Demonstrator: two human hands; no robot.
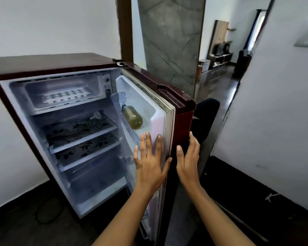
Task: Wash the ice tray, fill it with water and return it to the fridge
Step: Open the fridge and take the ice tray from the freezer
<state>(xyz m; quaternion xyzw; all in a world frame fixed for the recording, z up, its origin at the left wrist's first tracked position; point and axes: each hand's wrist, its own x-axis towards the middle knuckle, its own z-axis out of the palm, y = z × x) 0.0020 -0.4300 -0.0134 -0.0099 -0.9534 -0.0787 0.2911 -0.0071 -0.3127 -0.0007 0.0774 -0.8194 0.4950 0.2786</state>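
Left hand (150, 163), fingers spread, rests on fridge door (159, 121) inside, lower centre; right hand (188, 163), fingers straight together, outside it. Ice tray (66, 97) sits in freezer (34, 91), upper left.

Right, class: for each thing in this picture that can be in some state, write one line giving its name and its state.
fridge door: open, swung out to the right.
ice tray: lying in the top freezer compartment; whether it is filled cannot be told.
bottle: tilted in the door rack, holds yellowish liquid.
left hand: fingers straight and spread, at the door's inner side.
right hand: fingers straight, at the door's outer side, holds nothing.
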